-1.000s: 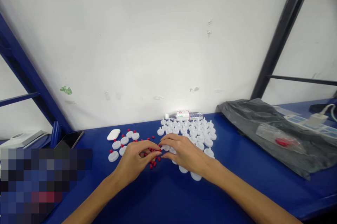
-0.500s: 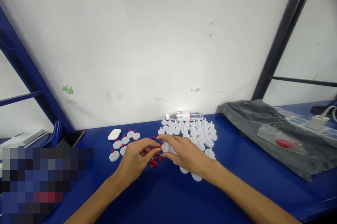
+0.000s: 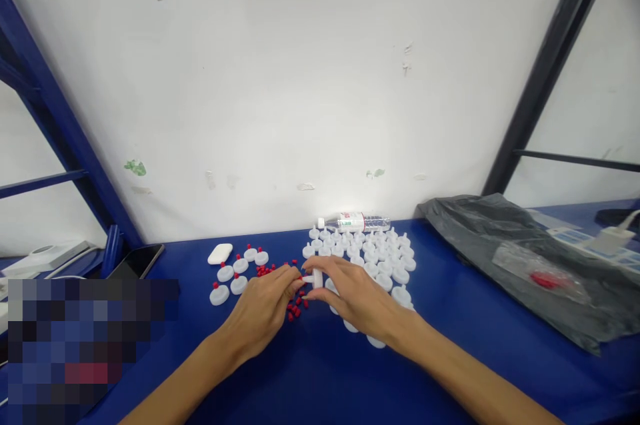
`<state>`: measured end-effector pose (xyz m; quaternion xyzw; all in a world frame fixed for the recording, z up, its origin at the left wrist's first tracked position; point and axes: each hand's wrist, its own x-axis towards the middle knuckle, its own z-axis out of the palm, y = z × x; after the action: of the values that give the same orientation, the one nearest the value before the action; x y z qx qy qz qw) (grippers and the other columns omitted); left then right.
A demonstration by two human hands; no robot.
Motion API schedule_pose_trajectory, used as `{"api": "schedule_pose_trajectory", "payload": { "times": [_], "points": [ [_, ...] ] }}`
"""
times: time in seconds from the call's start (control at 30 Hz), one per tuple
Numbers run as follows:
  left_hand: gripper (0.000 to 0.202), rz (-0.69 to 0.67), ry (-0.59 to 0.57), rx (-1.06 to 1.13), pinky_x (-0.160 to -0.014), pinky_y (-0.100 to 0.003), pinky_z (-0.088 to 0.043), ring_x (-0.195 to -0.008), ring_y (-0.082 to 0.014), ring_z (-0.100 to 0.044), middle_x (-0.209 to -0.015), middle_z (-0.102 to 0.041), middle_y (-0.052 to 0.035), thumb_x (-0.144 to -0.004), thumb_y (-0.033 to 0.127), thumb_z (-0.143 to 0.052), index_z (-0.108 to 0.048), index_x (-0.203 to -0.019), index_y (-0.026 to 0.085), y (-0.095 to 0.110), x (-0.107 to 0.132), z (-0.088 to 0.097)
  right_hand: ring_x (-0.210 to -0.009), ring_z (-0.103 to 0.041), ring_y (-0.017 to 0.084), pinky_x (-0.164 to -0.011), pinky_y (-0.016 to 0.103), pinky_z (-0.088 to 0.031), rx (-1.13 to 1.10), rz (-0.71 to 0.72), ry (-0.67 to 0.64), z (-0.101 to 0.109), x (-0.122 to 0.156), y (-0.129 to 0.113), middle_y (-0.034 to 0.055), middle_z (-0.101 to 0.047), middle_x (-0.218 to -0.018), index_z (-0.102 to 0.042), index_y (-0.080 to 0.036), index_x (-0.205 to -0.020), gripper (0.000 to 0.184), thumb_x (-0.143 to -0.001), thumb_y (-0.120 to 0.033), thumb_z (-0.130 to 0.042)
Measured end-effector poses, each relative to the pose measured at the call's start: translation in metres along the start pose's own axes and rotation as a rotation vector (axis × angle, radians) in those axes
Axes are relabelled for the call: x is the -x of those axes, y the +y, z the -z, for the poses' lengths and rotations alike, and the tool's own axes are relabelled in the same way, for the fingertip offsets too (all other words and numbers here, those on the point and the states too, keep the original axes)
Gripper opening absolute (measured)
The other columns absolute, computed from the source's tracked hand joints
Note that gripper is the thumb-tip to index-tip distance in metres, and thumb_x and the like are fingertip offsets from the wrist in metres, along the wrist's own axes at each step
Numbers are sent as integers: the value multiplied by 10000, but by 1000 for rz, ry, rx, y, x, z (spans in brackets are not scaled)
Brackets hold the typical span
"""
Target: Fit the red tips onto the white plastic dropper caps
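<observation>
My right hand [image 3: 355, 295] pinches a white disc-shaped plastic part [image 3: 317, 277], held on edge just above the blue table [image 3: 310, 372]. My left hand [image 3: 263, 310] meets it from the left, fingertips pinched on a small red cap [image 3: 300, 278] at the disc's stem. Loose red caps [image 3: 296, 308] lie scattered under and between both hands. A cluster of several bare white discs [image 3: 373, 253] sits behind my right hand. A few white discs with red caps fitted [image 3: 233, 273] lie to the left.
A clear plastic bottle [image 3: 356, 221] lies against the wall. A white oval case [image 3: 220, 253] and a dark phone [image 3: 135, 261] rest at the left. A grey plastic bag [image 3: 520, 258] with red pieces covers the right. A power strip [image 3: 595, 238] sits far right.
My right hand has lifted a white disc off the table and turned it on edge. My left hand has brought a red cap up to it.
</observation>
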<state>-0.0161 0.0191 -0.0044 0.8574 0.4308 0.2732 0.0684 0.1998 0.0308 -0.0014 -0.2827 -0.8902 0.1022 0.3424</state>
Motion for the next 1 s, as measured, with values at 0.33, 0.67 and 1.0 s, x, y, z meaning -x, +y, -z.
{"api": "schedule_pose_trajectory", "payload": {
  "times": [0.33,0.67,1.0],
  "points": [
    [336,15,-36,122,-611,-288,-371,-637,-171,-545,-729,-597,-15,-1034,294,-274,-544,-855,206,6,5,-3,-1025,-623,186,-886,317,-523,-16,40,-36,3,2,-9,69,-659,-1113,-500,-246,-1281,292,-994,-287,-536],
    [288,12,-32,114,-575,-287,-329,-585,-157,-487,-681,-545,8,-1006,238,-299,-441,-757,218,11,5,-3,-1029,-603,193,-890,328,-528,-19,92,3,-3,5,-8,54,-672,-1102,-521,-227,-1165,175,-994,-260,-533],
    [341,34,133,-152,-649,-290,-380,-669,-171,-602,-755,-664,-19,-1024,279,-299,-599,-877,209,-12,-5,19,-1124,-631,204,-978,368,-535,84,-12,218,6,-5,-3,67,-651,-1204,-621,-260,-1183,219,-987,-258,-523]
  ]
}}
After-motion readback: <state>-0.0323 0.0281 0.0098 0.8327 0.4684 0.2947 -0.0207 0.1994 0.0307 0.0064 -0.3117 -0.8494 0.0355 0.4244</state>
